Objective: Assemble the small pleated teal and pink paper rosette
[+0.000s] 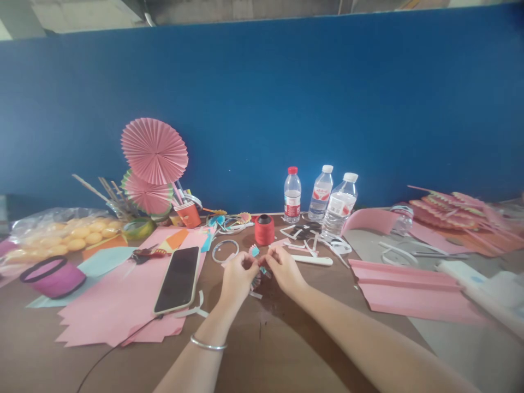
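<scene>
My left hand (239, 273) and my right hand (284, 268) meet fingertip to fingertip at the middle of the brown table (262, 349). Their fingers are closed in a pinch around something too small and hidden to name. Bits of blue and pink folded paper (255, 281) show between and beneath the hands. Just behind them stands a red spool of thread (264, 230). A clear ring-shaped roll (225, 251) lies behind my left hand, and a white-handled tool (313, 260) lies beyond my right hand.
A phone (177, 279) rests on pink paper sheets (98, 305) at the left, near a purple pouch (61, 277). Three bottles, one red-capped (292, 196), stand at the back. Folded pink paper (413, 289) lies right. Pink paper fans (154, 152) rise back left before a blue partition (245, 98).
</scene>
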Tool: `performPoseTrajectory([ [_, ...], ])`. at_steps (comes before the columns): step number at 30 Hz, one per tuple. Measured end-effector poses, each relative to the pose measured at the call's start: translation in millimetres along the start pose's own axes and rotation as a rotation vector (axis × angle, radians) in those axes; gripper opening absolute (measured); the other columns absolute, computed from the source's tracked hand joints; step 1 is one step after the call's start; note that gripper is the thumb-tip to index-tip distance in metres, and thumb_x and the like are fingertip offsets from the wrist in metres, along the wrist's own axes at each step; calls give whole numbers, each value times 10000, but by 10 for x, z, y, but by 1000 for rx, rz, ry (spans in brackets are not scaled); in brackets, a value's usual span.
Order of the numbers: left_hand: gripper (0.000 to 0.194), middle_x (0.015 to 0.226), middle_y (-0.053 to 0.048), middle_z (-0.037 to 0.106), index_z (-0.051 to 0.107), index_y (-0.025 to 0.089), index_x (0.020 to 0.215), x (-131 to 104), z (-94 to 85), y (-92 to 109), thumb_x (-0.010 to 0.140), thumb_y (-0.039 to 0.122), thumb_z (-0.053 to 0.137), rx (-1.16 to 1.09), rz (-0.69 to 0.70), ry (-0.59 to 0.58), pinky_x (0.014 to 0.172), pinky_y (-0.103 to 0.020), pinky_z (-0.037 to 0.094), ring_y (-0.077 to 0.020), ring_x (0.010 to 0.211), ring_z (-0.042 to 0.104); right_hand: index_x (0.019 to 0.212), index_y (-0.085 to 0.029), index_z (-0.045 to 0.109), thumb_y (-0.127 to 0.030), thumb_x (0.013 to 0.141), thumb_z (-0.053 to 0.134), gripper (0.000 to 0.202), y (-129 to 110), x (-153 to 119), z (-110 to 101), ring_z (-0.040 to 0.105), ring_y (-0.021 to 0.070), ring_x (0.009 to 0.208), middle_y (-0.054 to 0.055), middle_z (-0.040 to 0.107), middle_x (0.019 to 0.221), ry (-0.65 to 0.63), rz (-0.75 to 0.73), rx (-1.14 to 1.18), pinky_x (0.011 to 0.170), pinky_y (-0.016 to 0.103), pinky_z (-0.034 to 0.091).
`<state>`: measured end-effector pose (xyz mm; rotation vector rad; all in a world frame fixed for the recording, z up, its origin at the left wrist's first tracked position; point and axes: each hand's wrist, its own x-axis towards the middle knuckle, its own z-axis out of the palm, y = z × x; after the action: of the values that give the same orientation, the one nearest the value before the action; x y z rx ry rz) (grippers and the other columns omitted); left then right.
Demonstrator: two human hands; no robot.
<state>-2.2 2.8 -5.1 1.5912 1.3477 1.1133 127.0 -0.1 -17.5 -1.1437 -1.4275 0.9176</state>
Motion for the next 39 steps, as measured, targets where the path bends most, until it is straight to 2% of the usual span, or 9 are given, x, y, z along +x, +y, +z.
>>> performPoseTrajectory([
  [2, 164, 449, 26, 556, 506, 175, 630, -3, 0, 0, 653, 338, 496, -24, -18, -20, 347, -205, 361, -117, 346, 500, 769, -182, 477, -233, 726, 435, 79, -1, 4, -3, 563, 128, 626, 6, 615, 722, -25, 5, 8, 571, 235, 425],
  [5, 142, 480, 18, 570, 511, 171, 616, 1, -6, 4, 639, 311, 514, 38, 8, 18, 364, -199, 364, -111, 362, 505, 754, -173, 537, -234, 686, 502, 98, -10, 0, -14, 571, 139, 677, 12, 621, 738, -56, -31, -45, 626, 246, 435],
  [9, 131, 494, 9, 585, 517, 168, 595, 9, -11, 11, 638, 292, 520, 82, 51, 45, 402, -198, 373, -112, 399, 517, 711, -170, 574, -169, 682, 468, 109, -8, -1, -19, 575, 138, 685, 16, 633, 736, -55, -54, -103, 642, 251, 435],
  [19, 133, 503, 12, 593, 519, 175, 612, -15, -7, 61, 661, 297, 501, 109, 82, 59, 421, -196, 373, -111, 409, 524, 661, -183, 468, -131, 663, 426, 67, 21, 38, -4, 592, 139, 749, 20, 641, 799, -55, -8, 53, 690, 256, 442],
  [24, 179, 508, 13, 586, 530, 180, 647, -18, -13, -5, 683, 345, 471, 123, 76, 31, 385, -199, 350, -108, 370, 492, 677, -192, 437, -154, 689, 406, 50, 58, 44, -12, 587, 142, 769, 19, 638, 815, -68, 6, 69, 675, 251, 434],
  [29, 164, 542, 6, 599, 531, 179, 648, -1, -19, -61, 685, 328, 474, 140, 105, 43, 447, -201, 375, -117, 437, 528, 715, -206, 401, -176, 721, 372, 42, 105, 58, -10, 588, 142, 732, 4, 641, 769, -30, 48, 132, 644, 257, 434],
  [34, 169, 502, 13, 587, 532, 179, 639, -15, -20, -8, 686, 330, 470, 135, 86, 33, 424, -203, 362, -114, 399, 506, 828, -193, 489, -192, 687, 461, 144, 63, 51, -22, 591, 149, 743, 18, 645, 793, -82, 42, 174, 668, 261, 439],
  [37, 165, 506, 10, 589, 530, 174, 604, -19, -17, 29, 667, 321, 494, 172, 109, 74, 441, -202, 371, -118, 430, 519, 762, -171, 555, -202, 668, 503, 112, 38, 48, -31, 587, 156, 789, 32, 645, 821, -105, 7, 139, 733, 266, 427],
  [39, 182, 510, 10, 588, 531, 170, 609, -15, -12, 25, 674, 334, 487, 177, 108, 75, 445, -205, 380, -116, 429, 519, 729, -172, 565, -218, 679, 496, 97, 41, 52, -34, 588, 155, 774, 27, 647, 815, -89, 14, 129, 718, 265, 430],
])
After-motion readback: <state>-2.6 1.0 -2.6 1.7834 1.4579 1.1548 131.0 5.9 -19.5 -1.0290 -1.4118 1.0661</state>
